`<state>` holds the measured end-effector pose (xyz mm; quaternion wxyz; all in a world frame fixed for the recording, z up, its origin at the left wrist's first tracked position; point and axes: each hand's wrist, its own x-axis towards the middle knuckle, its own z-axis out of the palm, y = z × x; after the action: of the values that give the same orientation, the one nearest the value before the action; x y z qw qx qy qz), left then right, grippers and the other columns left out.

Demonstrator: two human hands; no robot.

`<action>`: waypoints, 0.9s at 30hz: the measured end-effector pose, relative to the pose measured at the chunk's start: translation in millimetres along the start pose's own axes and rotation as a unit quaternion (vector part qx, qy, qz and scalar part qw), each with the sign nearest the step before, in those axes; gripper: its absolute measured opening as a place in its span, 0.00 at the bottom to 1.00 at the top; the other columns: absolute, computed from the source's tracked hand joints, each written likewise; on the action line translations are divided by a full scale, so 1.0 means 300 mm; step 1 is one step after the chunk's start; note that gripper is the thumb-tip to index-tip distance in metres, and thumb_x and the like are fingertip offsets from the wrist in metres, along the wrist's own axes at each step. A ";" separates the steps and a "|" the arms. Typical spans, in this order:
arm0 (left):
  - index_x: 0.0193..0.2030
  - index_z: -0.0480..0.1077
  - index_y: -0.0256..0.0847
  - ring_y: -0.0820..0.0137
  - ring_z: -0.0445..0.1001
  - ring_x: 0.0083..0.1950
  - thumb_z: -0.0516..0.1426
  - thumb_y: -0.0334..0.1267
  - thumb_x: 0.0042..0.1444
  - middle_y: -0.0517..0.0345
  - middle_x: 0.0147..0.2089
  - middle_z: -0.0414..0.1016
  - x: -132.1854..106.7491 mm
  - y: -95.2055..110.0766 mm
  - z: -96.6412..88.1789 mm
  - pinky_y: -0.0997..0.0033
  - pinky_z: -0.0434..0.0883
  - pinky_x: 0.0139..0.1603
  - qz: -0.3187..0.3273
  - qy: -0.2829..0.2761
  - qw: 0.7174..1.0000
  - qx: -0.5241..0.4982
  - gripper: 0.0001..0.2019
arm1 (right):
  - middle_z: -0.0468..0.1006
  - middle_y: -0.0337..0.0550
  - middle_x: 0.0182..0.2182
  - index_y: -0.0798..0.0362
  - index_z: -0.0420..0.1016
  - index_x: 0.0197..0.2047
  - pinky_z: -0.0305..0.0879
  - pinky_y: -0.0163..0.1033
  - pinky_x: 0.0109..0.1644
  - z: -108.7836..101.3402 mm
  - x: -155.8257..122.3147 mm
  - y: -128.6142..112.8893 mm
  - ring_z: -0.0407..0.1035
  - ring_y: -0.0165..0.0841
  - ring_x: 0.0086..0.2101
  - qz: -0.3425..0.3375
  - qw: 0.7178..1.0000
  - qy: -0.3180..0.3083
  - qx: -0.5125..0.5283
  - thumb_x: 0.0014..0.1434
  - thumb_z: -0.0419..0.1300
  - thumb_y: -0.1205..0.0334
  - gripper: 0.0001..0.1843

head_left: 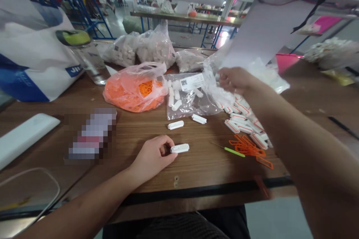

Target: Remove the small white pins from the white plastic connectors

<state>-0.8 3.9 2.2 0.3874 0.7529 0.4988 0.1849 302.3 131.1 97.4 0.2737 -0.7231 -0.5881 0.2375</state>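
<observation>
My left hand (153, 158) pinches a small white plastic piece (181, 148) by its left end, low over the wooden table. Two similar loose white pieces (175, 124) lie just beyond it. My right hand (234, 79) is reached far forward, its fingers closed at the crumpled edge of a clear plastic bag (190, 110) that has several white pieces and a printed label (193, 81). Under my right forearm sits a pile of white pieces with orange edging (239, 119). Nearer me are loose orange rings (246, 145) and a thin hook tool with a green handle (234, 152).
A pinkish bag of orange rings (131, 87) stands left of the clear bag. Filled clear bags (155, 46) line the back. On the left are a bottle (89, 59), a blurred-out flat object (94, 134), a white device (25, 138) and a large white-and-blue bag (33, 52).
</observation>
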 end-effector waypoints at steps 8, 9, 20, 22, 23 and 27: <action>0.32 0.71 0.41 0.74 0.62 0.25 0.60 0.37 0.49 0.67 0.23 0.63 0.001 0.003 -0.005 0.74 0.59 0.28 0.019 -0.002 1.000 0.013 0.04 | 0.58 0.33 0.14 0.50 0.52 0.18 0.50 0.34 0.22 0.284 -0.552 0.155 0.53 0.26 0.17 -0.082 0.988 -0.122 0.044 0.62 0.46 0.47 0.24; 0.32 0.71 0.41 0.74 0.62 0.25 0.60 0.36 0.49 0.67 0.23 0.63 0.001 0.006 -0.007 0.74 0.60 0.29 0.021 -0.002 1.000 0.016 0.04 | 0.58 0.33 0.14 0.50 0.52 0.18 0.51 0.34 0.23 0.305 -0.575 0.168 0.54 0.26 0.18 -0.127 0.987 -0.098 -0.004 0.63 0.46 0.49 0.24; 0.32 0.71 0.41 0.75 0.61 0.23 0.61 0.36 0.49 0.68 0.21 0.64 0.000 -0.006 0.002 0.75 0.59 0.27 0.037 0.006 0.999 0.011 0.04 | 0.77 0.50 0.25 0.55 0.72 0.26 0.44 0.38 0.25 0.343 -0.509 0.215 0.70 0.35 0.24 -0.157 0.928 0.032 -0.335 0.64 0.47 0.59 0.20; 0.32 0.71 0.41 0.75 0.61 0.23 0.61 0.36 0.49 0.68 0.22 0.64 -0.001 -0.006 0.003 0.75 0.60 0.28 0.043 0.008 0.999 0.018 0.04 | 0.78 0.50 0.28 0.55 0.73 0.29 0.41 0.38 0.25 0.344 -0.533 0.199 0.70 0.36 0.26 -0.152 0.921 0.036 -0.358 0.64 0.48 0.59 0.18; 0.32 0.70 0.41 0.75 0.62 0.23 0.61 0.36 0.49 0.68 0.22 0.64 0.000 -0.006 0.003 0.75 0.60 0.28 0.046 0.008 0.999 0.019 0.04 | 0.77 0.49 0.29 0.55 0.73 0.30 0.41 0.37 0.25 0.343 -0.548 0.189 0.71 0.36 0.27 -0.151 0.915 0.037 -0.372 0.64 0.48 0.60 0.17; 0.32 0.70 0.41 0.75 0.62 0.24 0.61 0.36 0.50 0.67 0.24 0.65 -0.001 -0.003 0.004 0.74 0.60 0.29 0.055 0.006 0.998 0.023 0.04 | 0.76 0.48 0.33 0.53 0.72 0.33 0.43 0.37 0.23 0.340 -0.607 0.158 0.71 0.37 0.33 -0.154 0.891 0.041 -0.425 0.65 0.48 0.61 0.13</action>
<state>-0.8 3.2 0.8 0.3560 0.7869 0.4630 0.1992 232.8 -42.9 -5.9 -0.0022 -0.6798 -0.7251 -0.1099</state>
